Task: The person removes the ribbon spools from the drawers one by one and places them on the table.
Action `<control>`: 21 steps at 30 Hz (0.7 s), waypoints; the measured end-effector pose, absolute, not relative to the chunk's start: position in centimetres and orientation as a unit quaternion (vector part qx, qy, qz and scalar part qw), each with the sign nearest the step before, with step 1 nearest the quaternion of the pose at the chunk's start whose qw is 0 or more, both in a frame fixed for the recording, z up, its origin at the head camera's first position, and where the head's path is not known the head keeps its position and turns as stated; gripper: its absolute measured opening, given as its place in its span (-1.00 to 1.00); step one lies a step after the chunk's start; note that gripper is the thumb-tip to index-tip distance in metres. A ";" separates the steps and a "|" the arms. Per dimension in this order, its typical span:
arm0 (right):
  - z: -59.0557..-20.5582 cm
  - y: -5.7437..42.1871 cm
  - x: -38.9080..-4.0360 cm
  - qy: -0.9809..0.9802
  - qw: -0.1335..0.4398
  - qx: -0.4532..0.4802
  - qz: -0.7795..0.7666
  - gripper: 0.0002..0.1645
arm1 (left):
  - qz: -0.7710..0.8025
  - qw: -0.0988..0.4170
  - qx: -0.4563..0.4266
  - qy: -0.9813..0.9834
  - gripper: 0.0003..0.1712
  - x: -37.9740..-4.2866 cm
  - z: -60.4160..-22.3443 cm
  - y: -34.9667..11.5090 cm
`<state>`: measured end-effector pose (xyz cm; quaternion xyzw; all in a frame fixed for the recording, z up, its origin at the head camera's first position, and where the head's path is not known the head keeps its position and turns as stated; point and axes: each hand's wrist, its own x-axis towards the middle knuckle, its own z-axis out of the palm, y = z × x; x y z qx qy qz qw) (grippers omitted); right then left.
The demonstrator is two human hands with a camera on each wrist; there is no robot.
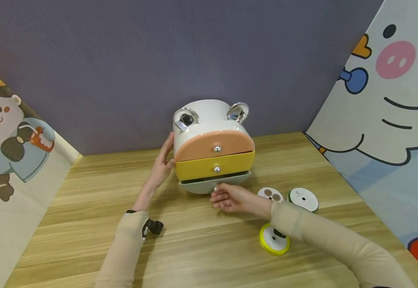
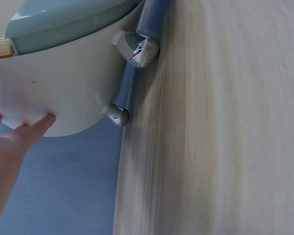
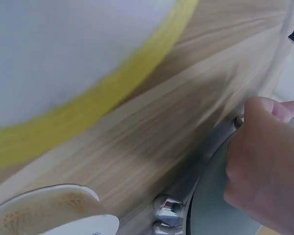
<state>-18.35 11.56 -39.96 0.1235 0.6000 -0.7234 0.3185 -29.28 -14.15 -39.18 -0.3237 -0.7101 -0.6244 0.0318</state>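
A rounded white drawer box [image 1: 209, 113] with silver ears stands against the back wall, its fronts orange, yellow and pale green from top to bottom. The lowest, pale green drawer [image 1: 199, 187] sits slightly out, with a dark gap above it. My right hand [image 1: 237, 199] pinches its silver knob [image 1: 215, 187] between thumb and curled fingers. In the right wrist view the same hand [image 3: 269, 166] covers part of the green front. With extended fingers, my left hand [image 1: 161, 166] rests on the box's left side; its fingertips touch the white wall in the left wrist view.
Right of the box lie a white spool [image 1: 266, 192] with brown circles and a green-edged white spool [image 1: 304, 199]. A yellow-rimmed spool [image 1: 274, 242] lies nearer, partly under the right forearm. Behind the wooden table [image 1: 194, 256] rises a grey-blue wall [image 1: 122, 72].
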 end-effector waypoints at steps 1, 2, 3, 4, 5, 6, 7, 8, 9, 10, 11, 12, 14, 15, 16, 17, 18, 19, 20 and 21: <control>-40.0 11.6 -18.2 0.600 0.319 0.124 -0.723 -0.62 | -0.624 0.031 -0.322 -0.712 0.43 -29.0 -38.8 -14.1; -40.0 11.6 -18.0 0.600 0.319 0.125 -0.723 -0.62 | -0.623 0.030 -0.320 -0.714 0.42 -28.6 -38.5 -14.1; -39.9 11.6 -17.9 0.600 0.319 0.125 -0.723 -0.62 | -0.622 0.030 -0.320 -0.714 0.41 -28.3 -38.1 -14.1; -39.9 11.6 -17.7 0.600 0.321 0.123 -0.722 -0.62 | -0.621 0.031 -0.321 -0.714 0.40 -28.1 -37.8 -14.1; -39.9 11.6 -17.5 0.600 0.323 0.123 -0.721 -0.62 | -0.620 0.031 -0.321 -0.716 0.39 -27.8 -37.6 -14.1; -39.9 11.6 -17.4 0.600 0.326 0.121 -0.721 -0.62 | -0.618 0.032 -0.321 -0.717 0.39 -27.8 -37.6 -14.1; -39.9 11.6 -17.2 0.599 0.329 0.120 -0.721 -0.62 | -0.615 0.035 -0.322 -0.718 0.40 -27.8 -37.5 -14.1; -39.9 11.7 -17.0 0.597 0.331 0.118 -0.721 -0.62 | -0.613 0.037 -0.324 -0.719 0.40 -27.8 -37.5 -14.1; -39.8 11.7 -16.8 0.595 0.334 0.117 -0.722 -0.62 | -0.610 0.040 -0.326 -0.721 0.40 -27.9 -37.5 -14.1; -39.8 11.8 -16.6 0.593 0.337 0.115 -0.722 -0.62 | -0.607 0.041 -0.328 -0.723 0.41 -27.9 -37.5 -14.1; -39.8 11.9 -16.4 0.593 0.338 0.117 -0.721 -0.62 | -0.604 0.045 -0.330 -0.724 0.40 -28.3 -38.0 -14.1; -39.8 11.9 -16.2 0.594 0.338 0.116 -0.721 -0.62 | -0.600 0.049 -0.332 -0.726 0.39 -28.7 -38.4 -14.1; -39.8 12.0 -15.8 0.596 0.339 0.117 -0.719 -0.62 | -0.596 0.057 -0.337 -0.727 0.35 -29.4 -39.3 -14.2; -39.9 12.0 -15.6 0.598 0.339 0.118 -0.717 -0.62 | -0.595 0.060 -0.340 -0.726 0.33 -29.8 -39.7 -14.2; -39.9 12.0 -15.5 0.601 0.339 0.118 -0.714 -0.62 | -0.595 0.063 -0.342 -0.725 0.30 -30.2 -40.2 -14.2; -39.9 12.0 -15.3 0.603 0.339 0.117 -0.712 -0.62 | -0.595 0.067 -0.344 -0.723 0.27 -30.5 -40.6 -14.3; -40.0 12.0 -15.2 0.604 0.340 0.118 -0.711 -0.62 | -0.596 0.066 -0.345 -0.722 0.25 -30.5 -40.6 -14.3; -40.0 12.0 -15.0 0.604 0.341 0.119 -0.710 -0.62 | -0.599 0.065 -0.346 -0.719 0.23 -30.5 -40.6 -14.3; -40.0 12.1 -14.8 0.604 0.342 0.120 -0.710 -0.62 | -0.601 0.063 -0.346 -0.718 0.21 -30.5 -40.7 -14.3; -40.0 12.1 -14.6 0.605 0.344 0.120 -0.708 -0.63 | -0.602 0.060 -0.345 -0.717 0.19 -30.5 -40.7 -14.3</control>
